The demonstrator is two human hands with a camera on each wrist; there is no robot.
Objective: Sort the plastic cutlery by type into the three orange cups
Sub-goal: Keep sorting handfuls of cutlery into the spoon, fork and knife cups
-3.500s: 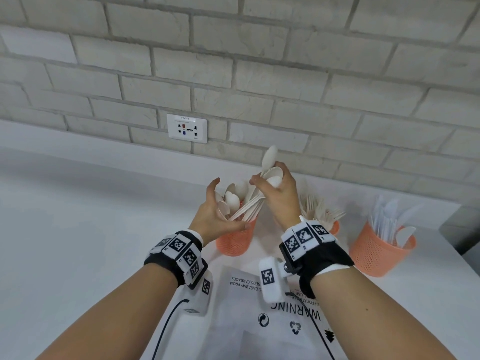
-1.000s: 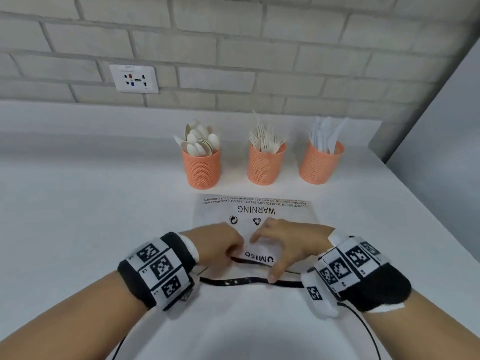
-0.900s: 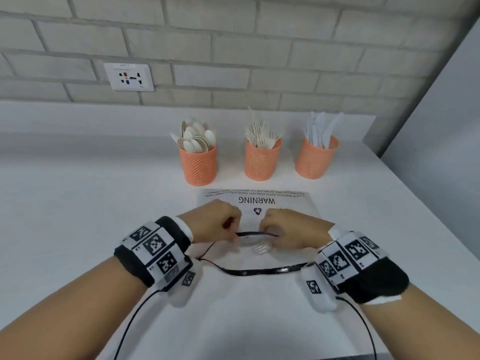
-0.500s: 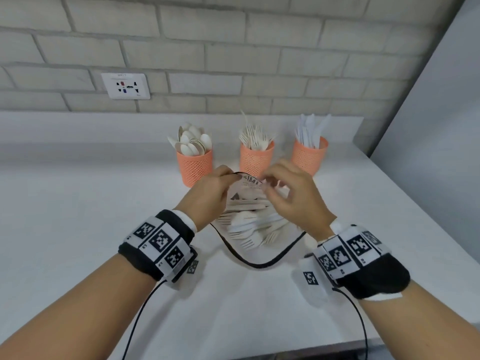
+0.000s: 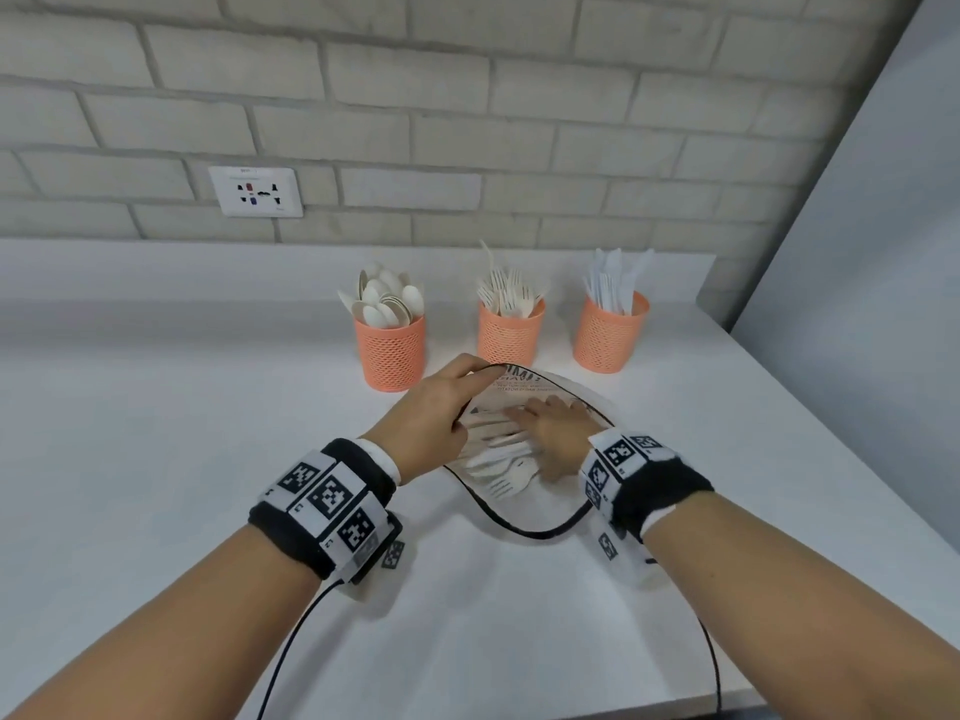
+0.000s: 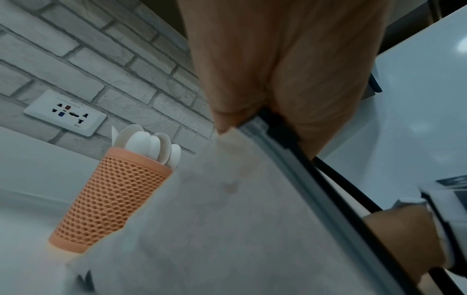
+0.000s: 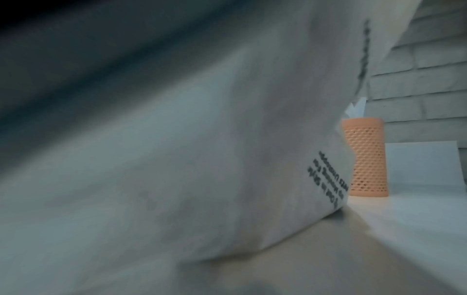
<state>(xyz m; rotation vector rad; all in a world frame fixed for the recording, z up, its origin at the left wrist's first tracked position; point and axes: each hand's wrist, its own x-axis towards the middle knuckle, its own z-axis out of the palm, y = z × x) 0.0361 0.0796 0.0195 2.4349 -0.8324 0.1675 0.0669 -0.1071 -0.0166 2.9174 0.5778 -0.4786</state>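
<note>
**Right hand inside the bag, cutlery lying just under its fingers**

We hold the mouth of the clear zip bag [image 5: 524, 511] open with our left hand [image 5: 431, 413], whose fingers pinch the black zip strip on the upper lip and lift it clear. Our right hand [image 5: 558, 433] is pushed in through the opening, fingers stretched flat and fairly wide over the loose plastic cutlery [image 5: 501, 462]; its grip has not closed on anything we can make out. The pile lies directly below and slightly left of that hand, the handles running roughly crosswise to our view, fork tines pointing toward us and to the left. So the right hand is plainly the nearer one, and, as we judge it, it needs to curl down across the handles.

The three orange cups stand beyond the bag on the worktop [image 5: 156, 433]: spoon cup [image 5: 390, 353], fork cup [image 5: 509, 337], knife cup [image 5: 608, 337], each already well filled.

Half a second ago both our hands were at the lip, pulling it apart; a second ago the bag lay flat and shut. Now the right has gone in.
</note>
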